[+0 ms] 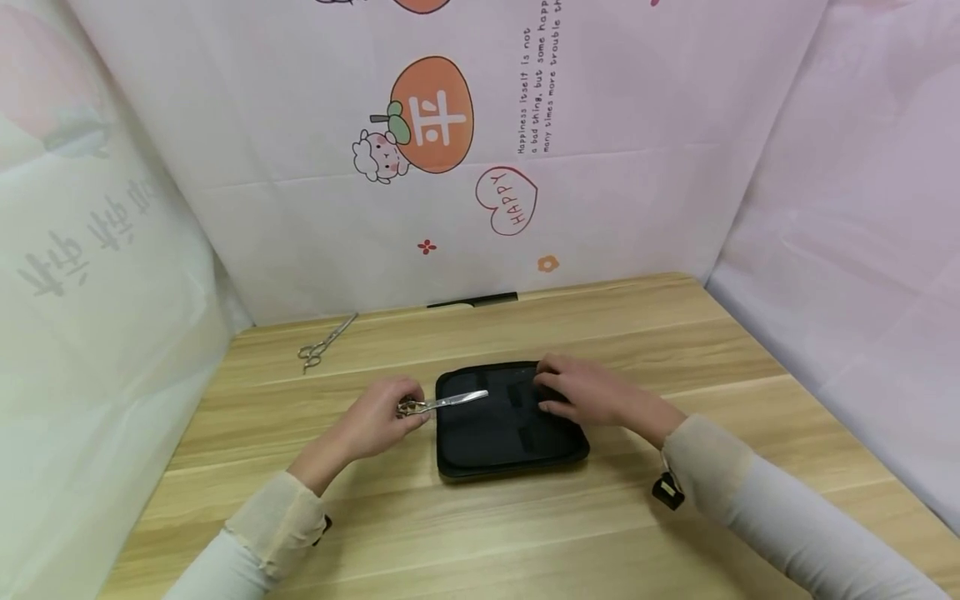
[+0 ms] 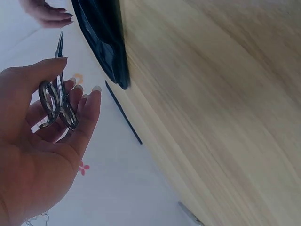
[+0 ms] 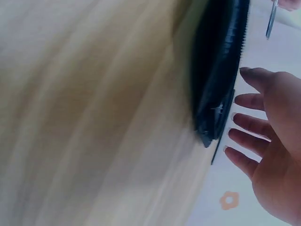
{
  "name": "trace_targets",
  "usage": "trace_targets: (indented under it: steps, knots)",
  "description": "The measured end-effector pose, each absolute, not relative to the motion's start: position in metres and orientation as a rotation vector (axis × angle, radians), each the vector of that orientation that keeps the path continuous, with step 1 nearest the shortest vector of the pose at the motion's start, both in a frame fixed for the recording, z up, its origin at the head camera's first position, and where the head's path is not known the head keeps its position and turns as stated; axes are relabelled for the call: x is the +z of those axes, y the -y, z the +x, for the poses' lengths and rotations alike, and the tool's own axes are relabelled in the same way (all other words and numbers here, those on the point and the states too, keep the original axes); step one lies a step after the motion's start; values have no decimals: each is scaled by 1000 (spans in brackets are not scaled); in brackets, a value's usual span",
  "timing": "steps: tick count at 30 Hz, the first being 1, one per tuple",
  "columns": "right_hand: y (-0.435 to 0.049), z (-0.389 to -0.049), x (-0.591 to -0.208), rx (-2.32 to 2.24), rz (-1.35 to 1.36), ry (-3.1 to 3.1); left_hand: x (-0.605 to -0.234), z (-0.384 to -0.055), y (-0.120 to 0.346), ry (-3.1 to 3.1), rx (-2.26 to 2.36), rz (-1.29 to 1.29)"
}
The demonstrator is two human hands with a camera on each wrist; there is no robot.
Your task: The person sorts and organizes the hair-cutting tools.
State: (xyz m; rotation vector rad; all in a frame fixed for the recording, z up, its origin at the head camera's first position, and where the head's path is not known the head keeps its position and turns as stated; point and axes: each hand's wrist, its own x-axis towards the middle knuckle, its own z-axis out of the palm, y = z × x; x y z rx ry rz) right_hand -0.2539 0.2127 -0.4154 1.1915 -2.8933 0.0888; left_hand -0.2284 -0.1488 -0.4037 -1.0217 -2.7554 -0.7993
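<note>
Scissors (image 1: 447,402): silver, blades together, held in your left hand (image 1: 384,417).
Case (image 1: 487,433): black, zip-edged, lying in from your table (image 1: 480,533)'s far edge.

Wearing pale grey long sleeves (image 1: 821,529) ending in wide beige cuffs (image 1: 708,462), with small black wrist cameras (image 1: 663,498) below, pale-marked on the right.

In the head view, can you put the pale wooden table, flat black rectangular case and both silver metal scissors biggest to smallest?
1. Pale wooden table
2. Flat black rectangular case
3. Unsure: held silver metal scissors and resting silver metal scissors look alike; the left hand partly hides the nearer pair.
</note>
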Motion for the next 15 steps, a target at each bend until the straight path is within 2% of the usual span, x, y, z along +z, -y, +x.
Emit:
trace_targets:
  steps: [15]
  knots:
    - [-227, -248, -439, 147, 1186, 3226, -413, -245, 166, 2822, -793, -888]
